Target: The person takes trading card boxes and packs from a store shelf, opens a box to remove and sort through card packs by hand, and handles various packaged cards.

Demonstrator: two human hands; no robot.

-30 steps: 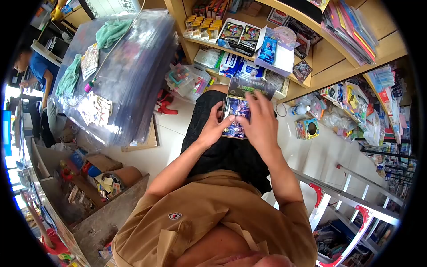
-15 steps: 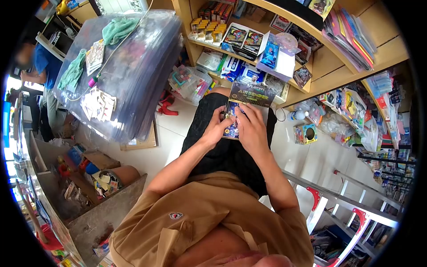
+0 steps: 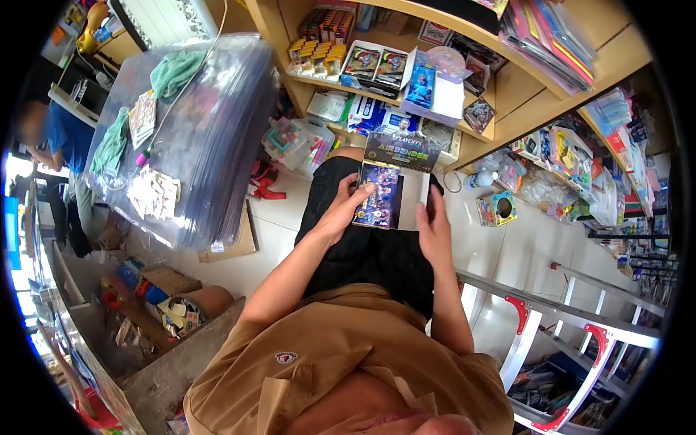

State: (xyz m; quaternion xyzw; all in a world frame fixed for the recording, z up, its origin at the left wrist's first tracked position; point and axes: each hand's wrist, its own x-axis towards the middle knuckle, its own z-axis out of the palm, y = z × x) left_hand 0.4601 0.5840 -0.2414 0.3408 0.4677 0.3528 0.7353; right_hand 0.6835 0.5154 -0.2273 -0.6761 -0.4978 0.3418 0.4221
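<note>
A card box (image 3: 415, 196) sits over my lap with its dark lid (image 3: 403, 151) raised at the far side; the lid reads "Playoffs" and "Airbender". Blue and gold card packs (image 3: 380, 194) fill the left part of the box, and its white inside shows on the right. My left hand (image 3: 341, 212) grips the box's left side, thumb lying over the packs. On the right wall, my right hand (image 3: 436, 230) holds the box, thumb at the inner edge and fingers outside, partly hidden.
Ahead stands a wooden shelf (image 3: 471, 148) with an open box of packs (image 3: 375, 69) and a blue pack (image 3: 420, 85). Left is a stack of clear plastic sheets (image 3: 217, 109) bearing green cloths (image 3: 176, 74) and loose cards (image 3: 154, 194). An aluminium ladder (image 3: 533, 330) lies right, near a person (image 3: 69, 138) far left.
My right hand has moved off the packs to the box's right wall, uncovering the packs and the white interior. My left thumb still rests on the packs. The view has shifted slightly.
</note>
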